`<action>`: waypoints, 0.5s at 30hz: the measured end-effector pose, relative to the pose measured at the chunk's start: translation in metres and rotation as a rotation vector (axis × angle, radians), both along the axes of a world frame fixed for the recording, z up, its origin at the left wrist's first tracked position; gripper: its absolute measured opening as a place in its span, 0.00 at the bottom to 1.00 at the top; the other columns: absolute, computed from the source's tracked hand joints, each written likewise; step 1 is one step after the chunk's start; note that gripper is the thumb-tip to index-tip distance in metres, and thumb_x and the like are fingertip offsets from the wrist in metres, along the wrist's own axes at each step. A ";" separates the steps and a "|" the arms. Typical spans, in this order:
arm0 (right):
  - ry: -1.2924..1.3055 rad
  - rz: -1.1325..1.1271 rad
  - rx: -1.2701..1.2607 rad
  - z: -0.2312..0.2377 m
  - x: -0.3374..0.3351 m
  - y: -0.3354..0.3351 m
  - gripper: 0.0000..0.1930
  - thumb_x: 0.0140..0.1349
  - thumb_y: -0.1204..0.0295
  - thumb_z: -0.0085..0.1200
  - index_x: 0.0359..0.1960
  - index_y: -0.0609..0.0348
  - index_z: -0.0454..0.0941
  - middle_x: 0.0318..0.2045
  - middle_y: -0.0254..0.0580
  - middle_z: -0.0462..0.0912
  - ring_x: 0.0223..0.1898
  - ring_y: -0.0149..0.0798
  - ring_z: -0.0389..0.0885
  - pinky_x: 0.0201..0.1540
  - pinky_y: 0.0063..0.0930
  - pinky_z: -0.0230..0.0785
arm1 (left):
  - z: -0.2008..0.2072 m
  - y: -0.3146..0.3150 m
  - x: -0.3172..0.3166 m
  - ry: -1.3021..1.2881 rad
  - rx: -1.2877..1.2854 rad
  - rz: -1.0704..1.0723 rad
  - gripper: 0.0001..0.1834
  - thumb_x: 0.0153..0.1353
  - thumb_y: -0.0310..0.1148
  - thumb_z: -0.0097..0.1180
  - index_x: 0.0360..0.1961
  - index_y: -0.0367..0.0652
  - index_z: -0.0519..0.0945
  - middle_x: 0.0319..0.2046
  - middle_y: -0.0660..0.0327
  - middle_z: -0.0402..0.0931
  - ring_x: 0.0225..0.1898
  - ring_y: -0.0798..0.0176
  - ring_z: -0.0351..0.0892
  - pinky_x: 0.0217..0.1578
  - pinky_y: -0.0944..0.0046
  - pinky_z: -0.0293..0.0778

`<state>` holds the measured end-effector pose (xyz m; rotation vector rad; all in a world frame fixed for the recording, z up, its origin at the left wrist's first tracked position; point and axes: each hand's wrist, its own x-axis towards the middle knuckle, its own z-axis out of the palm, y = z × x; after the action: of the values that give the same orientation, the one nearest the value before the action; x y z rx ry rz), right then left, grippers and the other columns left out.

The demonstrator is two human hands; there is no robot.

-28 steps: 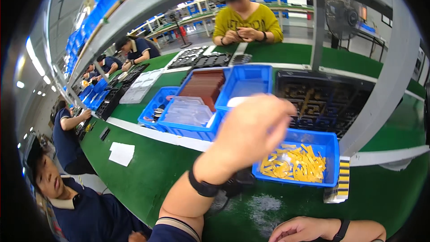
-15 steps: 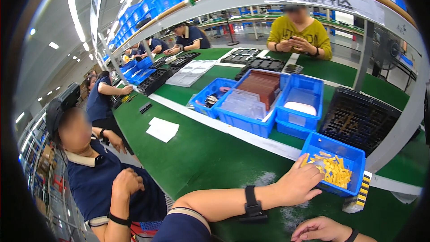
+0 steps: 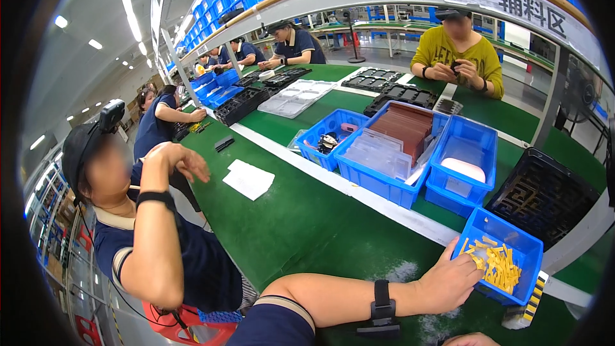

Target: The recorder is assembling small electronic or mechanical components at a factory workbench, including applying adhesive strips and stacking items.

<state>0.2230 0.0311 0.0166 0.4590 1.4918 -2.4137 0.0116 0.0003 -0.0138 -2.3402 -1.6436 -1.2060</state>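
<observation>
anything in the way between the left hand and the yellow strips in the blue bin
Nothing visible blocks it: the left hand is already at the left edge of the open-topped blue bin, with no lid over the yellow strips. Whether the fingertips touch any strips can't be made out.

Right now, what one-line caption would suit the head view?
The left hand at the edge of a blue bin of yellow strips on a green workbench.
</observation>
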 end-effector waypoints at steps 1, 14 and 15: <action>0.006 -0.008 0.009 0.001 0.000 0.001 0.09 0.59 0.75 0.55 0.40 0.66 0.77 0.35 0.40 0.79 0.37 0.32 0.78 0.42 0.25 0.69 | -0.001 0.001 0.000 0.001 0.003 0.000 0.19 0.46 0.29 0.61 0.42 0.39 0.73 0.33 0.58 0.71 0.44 0.55 0.71 0.61 0.37 0.47; 0.010 -0.013 -0.024 -0.001 0.005 0.000 0.09 0.60 0.76 0.54 0.42 0.66 0.76 0.37 0.39 0.80 0.38 0.31 0.78 0.44 0.25 0.70 | 0.003 -0.001 0.003 -0.021 -0.028 -0.006 0.17 0.47 0.27 0.59 0.40 0.40 0.74 0.34 0.59 0.71 0.46 0.55 0.71 0.61 0.37 0.47; 0.018 -0.008 -0.022 -0.002 0.005 0.000 0.10 0.60 0.76 0.54 0.42 0.66 0.76 0.37 0.39 0.80 0.38 0.31 0.78 0.44 0.25 0.70 | 0.004 -0.001 0.002 -0.020 -0.028 -0.010 0.17 0.47 0.27 0.59 0.40 0.40 0.74 0.34 0.59 0.71 0.46 0.55 0.71 0.61 0.37 0.47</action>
<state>0.2278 0.0307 0.0141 0.4408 1.4724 -2.4440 0.0139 -0.0007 -0.0097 -2.3639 -1.6673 -1.2199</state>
